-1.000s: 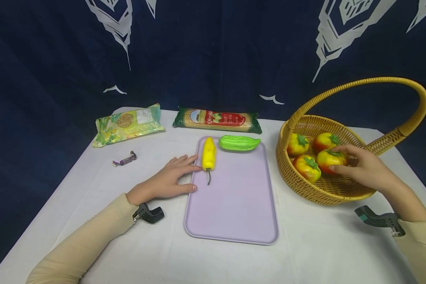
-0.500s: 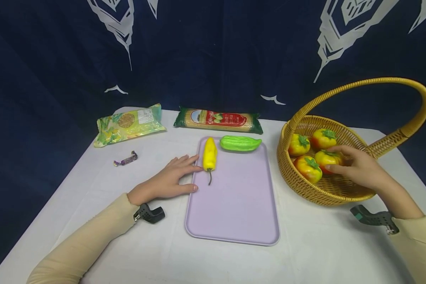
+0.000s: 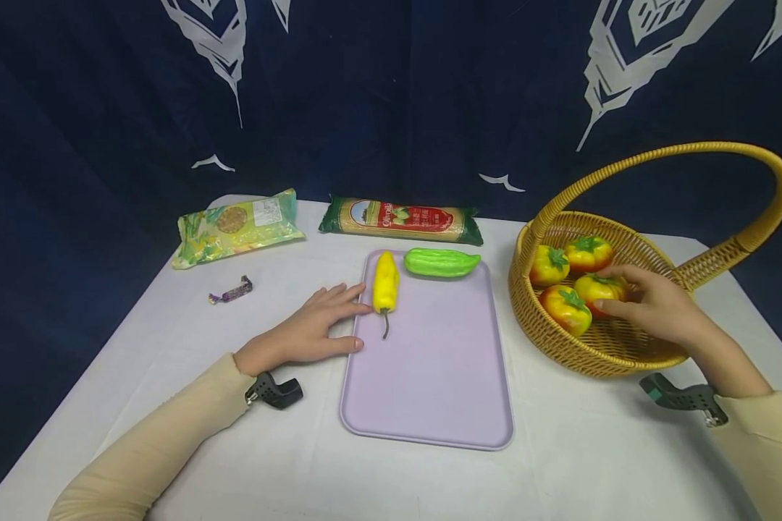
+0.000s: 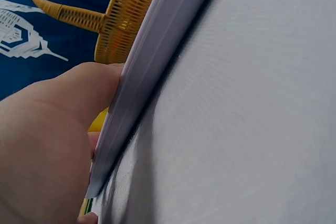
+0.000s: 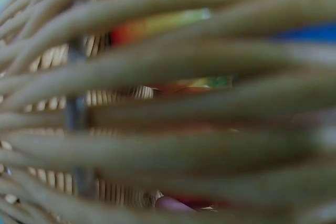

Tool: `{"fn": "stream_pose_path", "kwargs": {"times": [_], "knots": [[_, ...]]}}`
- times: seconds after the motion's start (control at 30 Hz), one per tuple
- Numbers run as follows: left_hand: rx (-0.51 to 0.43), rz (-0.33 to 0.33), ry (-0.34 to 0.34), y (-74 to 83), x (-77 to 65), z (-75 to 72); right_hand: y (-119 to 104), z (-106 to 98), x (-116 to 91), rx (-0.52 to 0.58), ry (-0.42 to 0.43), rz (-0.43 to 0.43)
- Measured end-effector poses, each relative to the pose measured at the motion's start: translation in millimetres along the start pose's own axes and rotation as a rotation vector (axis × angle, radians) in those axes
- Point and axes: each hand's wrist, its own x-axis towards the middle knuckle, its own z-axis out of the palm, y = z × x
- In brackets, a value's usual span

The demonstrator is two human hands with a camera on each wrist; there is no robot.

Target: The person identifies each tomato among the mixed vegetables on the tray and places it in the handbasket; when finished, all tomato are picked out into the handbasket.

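On the left edge of the lilac tray (image 3: 430, 391) rests my left hand (image 3: 309, 325), its fingers extended and spread. The index fingertip lies close beside the yellow pepper (image 3: 384, 284), and the thumb touches the tray rim. In the left wrist view, the hand (image 4: 52, 129) lies against the raised side of the tray (image 4: 152, 51). Inside the wicker basket (image 3: 560, 347), my right hand (image 3: 661, 304) grips a yellow-red persimmon (image 3: 599, 291) between thumb and fingers. Several such persimmons (image 3: 565, 311) lie together there. Blurred wicker covers most of the right wrist view.
A green gourd-like vegetable (image 3: 442, 263) lies across the tray's far end. Behind stand a spaghetti pack (image 3: 400, 220) and a green-yellow packet (image 3: 237, 224). A small purple wrapped candy (image 3: 232, 291) lies on the left. The basket's tall handle (image 3: 678, 148) arches over its right side.
My right hand has moved slightly left inside the basket with the persimmon. The rear persimmon has shifted left and turned a little. My left hand has stayed still.
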Motion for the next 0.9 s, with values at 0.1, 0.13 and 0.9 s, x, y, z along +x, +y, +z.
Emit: {"fn": "stream_pose_path", "kwargs": {"times": [0.1, 0.13, 0.9], "knots": [[-0.003, 0.000, -0.003, 1.0, 0.1, -1.2, -0.5, 0.8, 1.1, 0.008, 0.002, -0.005], [-0.003, 0.000, -0.004, 1.1, 0.2, -1.4, -0.7, 1.2, 1.5, 0.008, 0.003, -0.009], [-0.003, -0.003, -0.006, -0.6, 0.4, 0.3, -1.4, 2.4, 0.9, 0.024, -0.002, -0.011]]}}
